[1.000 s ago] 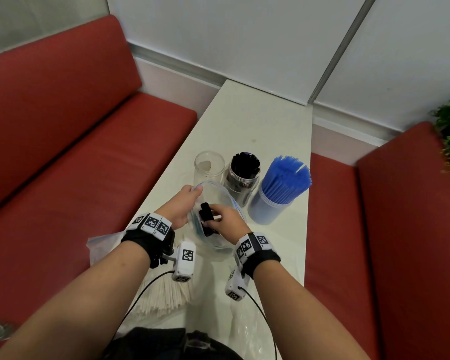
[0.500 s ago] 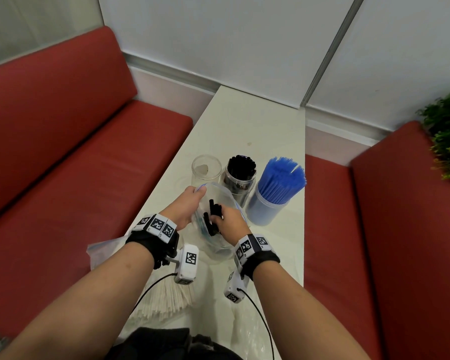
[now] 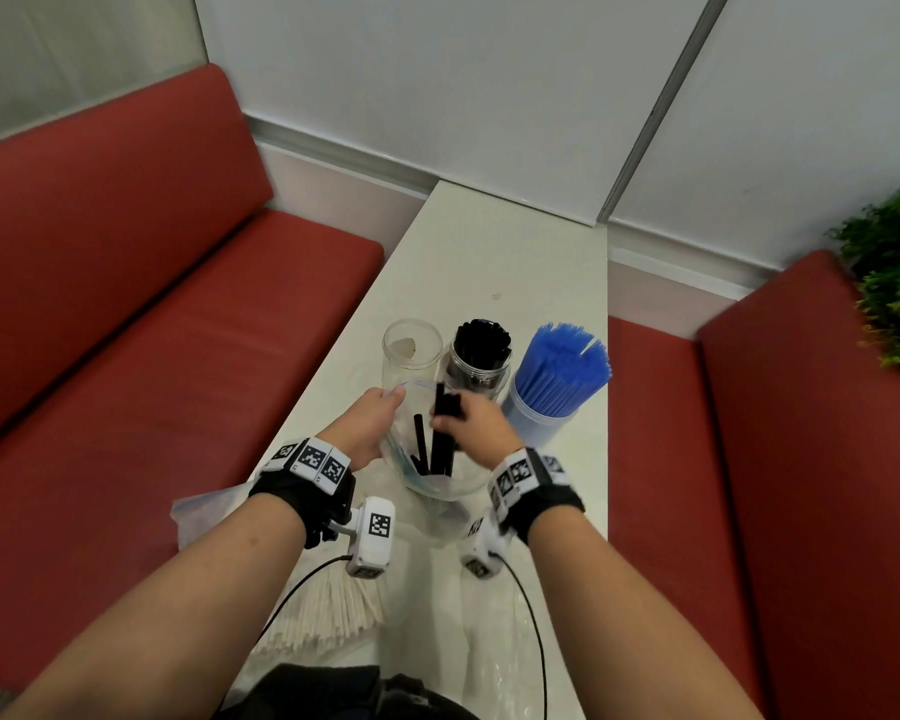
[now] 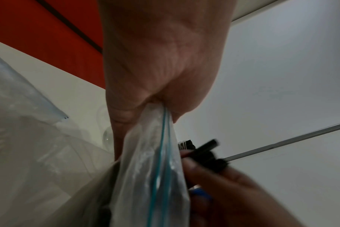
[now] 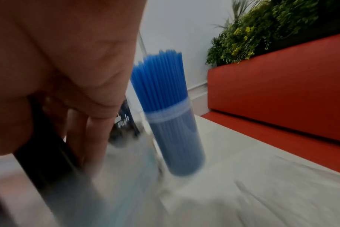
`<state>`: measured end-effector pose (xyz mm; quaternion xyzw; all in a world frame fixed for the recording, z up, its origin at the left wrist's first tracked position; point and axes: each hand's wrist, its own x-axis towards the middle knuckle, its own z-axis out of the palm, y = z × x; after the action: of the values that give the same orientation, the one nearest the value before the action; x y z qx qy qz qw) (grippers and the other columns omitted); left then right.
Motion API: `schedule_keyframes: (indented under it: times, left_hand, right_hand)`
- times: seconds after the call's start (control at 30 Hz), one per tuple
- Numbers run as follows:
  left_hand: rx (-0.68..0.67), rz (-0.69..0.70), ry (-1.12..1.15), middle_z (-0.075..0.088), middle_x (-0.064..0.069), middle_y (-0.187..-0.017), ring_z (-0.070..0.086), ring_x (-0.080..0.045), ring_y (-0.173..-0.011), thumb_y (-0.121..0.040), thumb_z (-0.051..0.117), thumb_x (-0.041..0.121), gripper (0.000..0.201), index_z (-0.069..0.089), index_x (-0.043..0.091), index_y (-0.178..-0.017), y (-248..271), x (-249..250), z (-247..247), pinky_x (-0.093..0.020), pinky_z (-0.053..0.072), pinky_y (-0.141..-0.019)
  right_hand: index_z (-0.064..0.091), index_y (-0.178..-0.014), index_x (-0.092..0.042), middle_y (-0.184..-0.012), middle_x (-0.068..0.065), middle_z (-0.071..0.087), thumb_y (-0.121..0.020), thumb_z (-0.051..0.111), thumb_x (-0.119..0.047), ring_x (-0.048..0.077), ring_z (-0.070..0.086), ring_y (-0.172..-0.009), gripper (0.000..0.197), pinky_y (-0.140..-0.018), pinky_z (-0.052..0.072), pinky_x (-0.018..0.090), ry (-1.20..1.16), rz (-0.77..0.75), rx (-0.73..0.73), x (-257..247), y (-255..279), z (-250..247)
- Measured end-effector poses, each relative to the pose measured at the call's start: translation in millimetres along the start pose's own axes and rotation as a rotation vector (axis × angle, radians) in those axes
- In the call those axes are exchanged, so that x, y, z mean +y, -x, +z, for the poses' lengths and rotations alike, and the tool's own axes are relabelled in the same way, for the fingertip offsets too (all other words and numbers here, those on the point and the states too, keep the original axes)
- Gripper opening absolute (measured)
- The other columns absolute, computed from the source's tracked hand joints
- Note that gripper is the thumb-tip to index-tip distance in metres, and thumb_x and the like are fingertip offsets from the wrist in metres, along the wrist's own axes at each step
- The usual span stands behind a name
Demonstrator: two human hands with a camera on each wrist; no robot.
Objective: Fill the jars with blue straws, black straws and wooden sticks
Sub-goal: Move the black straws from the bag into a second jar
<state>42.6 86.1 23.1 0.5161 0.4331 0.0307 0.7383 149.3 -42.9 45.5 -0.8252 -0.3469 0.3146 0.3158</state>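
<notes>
Three jars stand in a row on the white table (image 3: 489,262): an empty clear jar (image 3: 411,350), a jar of black straws (image 3: 481,356) and a jar of blue straws (image 3: 557,387). In front of them my left hand (image 3: 370,423) pinches the rim of a clear zip bag (image 3: 437,480), seen close in the left wrist view as the zip bag (image 4: 155,161). My right hand (image 3: 468,423) grips a bunch of black straws (image 3: 442,423), partly lifted out of the bag. Another black straw (image 3: 419,444) leans inside it. The right wrist view is blurred; the blue straws (image 5: 165,95) stand beside my fingers.
A fan of wooden sticks (image 3: 323,610) lies near the table's front edge under my left wrist, partly in a plastic bag (image 3: 204,517). More clear plastic (image 3: 494,641) lies at the front right. Red benches (image 3: 152,330) flank the table; a plant (image 3: 894,272) is at right.
My right hand has raised the bunch of black straws higher out of the bag, toward the jars. My left hand keeps its pinch on the bag's rim.
</notes>
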Motion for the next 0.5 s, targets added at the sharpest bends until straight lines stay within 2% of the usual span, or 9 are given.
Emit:
schedule_keyframes:
  times: [0.07, 0.13, 0.2, 0.3, 0.4, 0.5]
  left_hand:
    - [-0.001, -0.008, 0.004, 0.062, -0.013, -0.119, 0.066, -0.032, -0.105, -0.104, 0.043, 0.039, 0.039, 0.046, 0.008, -0.128, 0.4, -1.0, -1.9, -0.045, 0.056, -0.080]
    - [-0.006, -0.017, 0.006, 0.063, -0.014, -0.118, 0.065, -0.033, -0.106, -0.104, 0.042, 0.039, 0.037, 0.047, 0.009, -0.125, -0.2, -2.0, -3.6, -0.049, 0.055, -0.087]
    - [-0.003, -0.026, -0.001, 0.062, -0.015, -0.121, 0.064, -0.034, -0.109, -0.104, 0.043, 0.039, 0.037, 0.047, 0.009, -0.125, 0.1, -2.6, -4.4, -0.055, 0.052, -0.094]
    - [0.005, -0.036, 0.014, 0.062, -0.014, -0.121, 0.064, -0.034, -0.108, -0.104, 0.043, 0.039, 0.037, 0.047, 0.009, -0.126, 0.5, -2.3, -4.7, -0.057, 0.050, -0.095]
    - [-0.015, -0.040, 0.023, 0.061, -0.016, -0.125, 0.063, -0.035, -0.112, -0.104, 0.043, 0.039, 0.040, 0.047, 0.008, -0.129, 0.8, -0.4, -6.1, -0.059, 0.048, -0.098]
    - [-0.017, -0.042, 0.024, 0.059, -0.017, -0.128, 0.061, -0.036, -0.114, -0.104, 0.043, 0.040, 0.043, 0.047, 0.008, -0.132, 0.1, 2.3, -9.1, -0.059, 0.049, -0.097]
  right_hand:
    - [0.063, -0.125, -0.009, -0.118, 0.009, 0.071, -0.098, 0.064, -0.013, 0.023, 0.068, -0.109, 0.027, -0.101, 0.054, 0.044, -0.144, -0.041, 0.107, -19.0, -6.3, -32.1]
    - [0.066, -0.116, -0.014, -0.113, 0.008, 0.072, -0.097, 0.065, -0.014, 0.022, 0.070, -0.104, 0.020, -0.096, 0.057, 0.045, -0.257, -0.101, 0.256, -39.7, -14.6, -68.2]
    - [0.065, -0.104, -0.020, -0.110, 0.011, 0.073, -0.095, 0.066, -0.014, 0.026, 0.071, -0.103, 0.011, -0.091, 0.059, 0.049, -0.323, -0.157, 0.364, -56.5, -21.8, -98.4]
    - [0.065, -0.102, -0.017, -0.110, 0.017, 0.072, -0.094, 0.065, -0.010, 0.032, 0.071, -0.103, 0.010, -0.090, 0.059, 0.052, -0.352, -0.169, 0.415, -63.3, -30.9, -118.9]
    - [0.063, -0.111, -0.007, -0.114, 0.021, 0.070, -0.096, 0.062, -0.005, 0.033, 0.071, -0.104, 0.015, -0.085, 0.062, 0.045, -0.410, -0.127, 0.399, -55.7, -36.8, -123.3]
    - [0.062, -0.113, -0.005, -0.113, 0.021, 0.070, -0.096, 0.061, -0.004, 0.031, 0.072, -0.102, 0.016, -0.074, 0.062, 0.035, -0.450, -0.120, 0.415, -53.1, -41.8, -129.1]
